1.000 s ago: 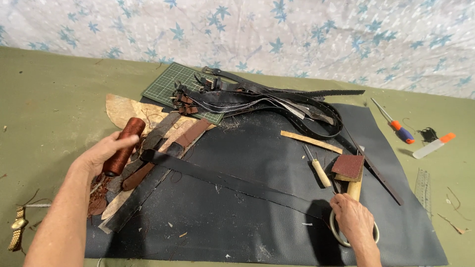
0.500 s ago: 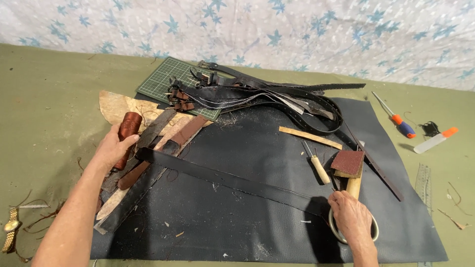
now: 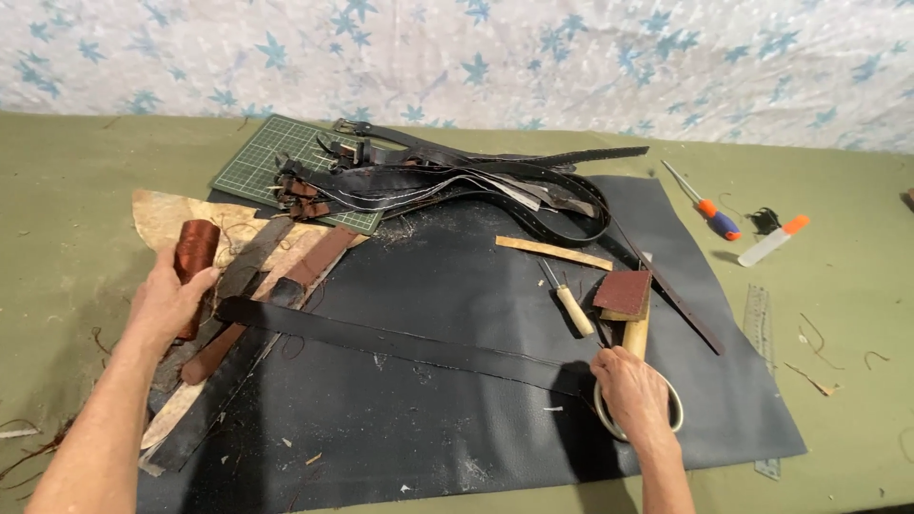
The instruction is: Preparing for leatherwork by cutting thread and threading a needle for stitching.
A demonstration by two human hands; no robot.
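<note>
Left hand (image 3: pixel 169 303) grip wraps brown leather roll (image 3: pixel 194 257); right hand (image 3: pixel 633 388) pins black strap (image 3: pixel 400 343).

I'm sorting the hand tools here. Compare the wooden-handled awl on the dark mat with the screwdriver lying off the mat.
The wooden-handled awl has a pale, plain wood grip; the screwdriver has an orange and blue grip. The awl lies on the dark mat beside the sanding block; the screwdriver lies on the green table. The awl looks shorter, with a shorter shaft. Both lie flat, untouched by either hand, tips pointing away and to the left.
</note>
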